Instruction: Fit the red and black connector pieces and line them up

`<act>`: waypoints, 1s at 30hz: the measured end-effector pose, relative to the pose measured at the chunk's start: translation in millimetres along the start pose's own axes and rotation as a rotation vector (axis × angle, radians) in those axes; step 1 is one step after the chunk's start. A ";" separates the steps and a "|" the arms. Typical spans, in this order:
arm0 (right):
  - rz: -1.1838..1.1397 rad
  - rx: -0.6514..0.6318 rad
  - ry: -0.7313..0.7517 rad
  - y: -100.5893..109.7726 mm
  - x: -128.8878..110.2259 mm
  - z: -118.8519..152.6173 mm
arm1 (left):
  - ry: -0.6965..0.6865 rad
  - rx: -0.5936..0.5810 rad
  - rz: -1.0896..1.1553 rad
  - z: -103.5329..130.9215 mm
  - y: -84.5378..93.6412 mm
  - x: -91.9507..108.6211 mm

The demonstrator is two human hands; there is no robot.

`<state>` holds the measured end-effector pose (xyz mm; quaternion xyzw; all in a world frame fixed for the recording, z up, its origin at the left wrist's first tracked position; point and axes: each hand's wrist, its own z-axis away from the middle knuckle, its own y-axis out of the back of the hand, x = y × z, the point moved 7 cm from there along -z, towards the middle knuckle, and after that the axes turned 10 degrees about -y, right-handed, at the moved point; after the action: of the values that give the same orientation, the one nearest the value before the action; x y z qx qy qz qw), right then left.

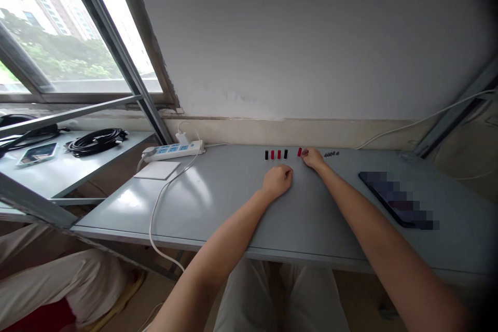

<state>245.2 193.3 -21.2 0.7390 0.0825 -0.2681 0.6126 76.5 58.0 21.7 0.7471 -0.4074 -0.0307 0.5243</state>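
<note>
At the back of the grey desk my right hand [312, 157] is closed, its fingertips at a small red cylinder [299, 151] that they appear to pinch. My left hand [277, 180] rests nearer to me with its fingers curled together; whether anything is inside cannot be seen. Beyond it stands a short row of small cylinders: a black one [266, 155] at the left end, two red ones [276, 154] in the middle and a black one [286, 154] at the right end. Several tiny dark pieces [331, 154], too small to name, lie just right of my right hand.
A phone-like dark slab [385, 199], partly pixelated, lies on the right of the desk [311, 233]. On the left are a white power strip [175, 150], a flat white box [157, 170] and a trailing white cable [152, 218]. Coiled black cable [97, 141] sits on the neighbouring desk; another person's legs [89, 280] are below.
</note>
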 end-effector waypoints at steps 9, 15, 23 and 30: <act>0.121 -0.058 -0.059 8.2 0.0 6.9 | 0.094 -0.098 -0.050 0.3 -1.8 -3.1; 0.222 -0.110 0.000 30.0 -4.5 35.6 | 0.200 -0.209 -0.115 -15.0 -9.0 -5.3; 0.018 -0.019 0.145 41.4 -19.8 85.8 | 0.338 -0.111 -0.042 -42.5 -24.4 -20.9; -0.002 0.006 0.155 40.0 -18.4 95.5 | 0.301 -0.051 -0.085 -50.5 -22.1 -27.5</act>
<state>219.5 96.9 12.3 0.7592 0.1298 -0.2108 0.6019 94.8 116.5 16.0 0.7464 -0.2913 0.0490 0.5964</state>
